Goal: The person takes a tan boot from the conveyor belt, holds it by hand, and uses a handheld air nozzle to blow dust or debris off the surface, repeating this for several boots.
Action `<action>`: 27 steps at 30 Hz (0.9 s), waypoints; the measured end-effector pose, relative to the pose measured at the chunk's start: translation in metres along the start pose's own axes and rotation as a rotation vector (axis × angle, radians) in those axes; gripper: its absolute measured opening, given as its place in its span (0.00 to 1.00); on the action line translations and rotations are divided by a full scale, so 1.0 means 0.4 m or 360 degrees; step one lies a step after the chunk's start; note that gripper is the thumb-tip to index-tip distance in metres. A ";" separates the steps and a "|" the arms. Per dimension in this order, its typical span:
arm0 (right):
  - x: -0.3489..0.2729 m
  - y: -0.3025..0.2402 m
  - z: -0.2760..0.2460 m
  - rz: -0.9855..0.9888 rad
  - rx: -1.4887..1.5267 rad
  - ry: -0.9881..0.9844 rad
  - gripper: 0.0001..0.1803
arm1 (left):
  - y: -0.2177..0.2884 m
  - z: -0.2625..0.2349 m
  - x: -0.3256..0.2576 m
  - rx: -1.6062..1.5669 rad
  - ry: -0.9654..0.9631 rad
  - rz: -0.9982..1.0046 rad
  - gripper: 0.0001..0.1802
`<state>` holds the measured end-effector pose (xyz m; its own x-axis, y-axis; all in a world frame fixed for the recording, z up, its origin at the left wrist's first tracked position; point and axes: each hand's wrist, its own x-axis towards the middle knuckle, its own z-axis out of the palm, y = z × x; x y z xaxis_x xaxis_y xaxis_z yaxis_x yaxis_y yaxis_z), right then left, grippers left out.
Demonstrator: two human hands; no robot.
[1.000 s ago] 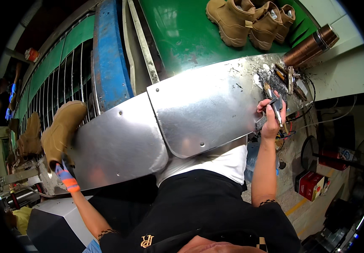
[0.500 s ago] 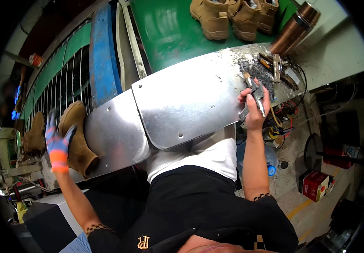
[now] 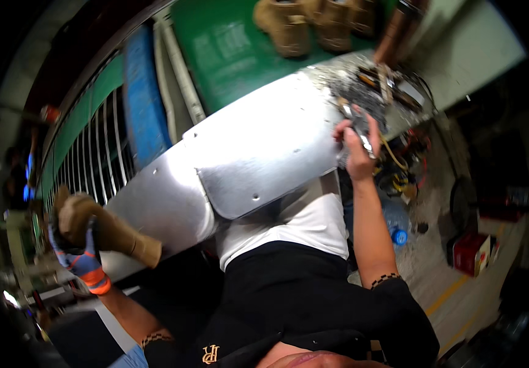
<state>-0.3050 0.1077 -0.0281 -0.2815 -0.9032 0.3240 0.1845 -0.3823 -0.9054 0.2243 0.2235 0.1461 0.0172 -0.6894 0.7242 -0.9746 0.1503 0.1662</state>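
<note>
At the left end of the metal-topped bench, my left hand (image 3: 83,264), in a grey glove with an orange cuff, is closed on a tan ankle boot (image 3: 114,232). The boot lies tilted, its shaft opening toward me and its toe end between my thumb and fingers. My right hand (image 3: 360,138), bare, holds a small silver hand tool (image 3: 361,132) with a brass-coloured tip, above the right end of the bench. Motion smears both hands, and the tool's exact kind does not show.
Shiny metal plates (image 3: 258,153) cover the bench. Several tan boots (image 3: 289,30) stand on a green surface (image 3: 224,55) beyond. Dark scraps and hand tools (image 3: 393,86) lie at the right, near a copper-coloured flask (image 3: 393,30). A wire rack (image 3: 95,144) is at far left.
My left hand, open beside the boot before, is now closed on it. The boot has turned, its shaft swinging toward me and right. My right hand keeps the tool; the view has shifted and blurred.
</note>
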 end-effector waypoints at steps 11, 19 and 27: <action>-0.080 -0.121 -0.099 0.0154 -0.1227 -0.0109 0.22 | 0.160 0.209 0.117 -0.1660 -0.0127 -0.0214 0.42; -0.186 -0.162 0.215 0.0280 -0.0114 -0.0688 0.23 | 0.181 0.266 0.180 -0.1826 -0.0246 -0.0108 0.38; -0.023 -0.275 0.502 -0.0366 -0.0086 -0.1267 0.25 | 0.200 0.282 0.227 -0.1791 -0.0357 -0.0060 0.41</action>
<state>-0.1336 0.1191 0.1237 0.4480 -0.6793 0.5812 0.1523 -0.5827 -0.7983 0.1226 0.0930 0.1496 -0.1081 -0.8007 0.5892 -0.2205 0.5972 0.7712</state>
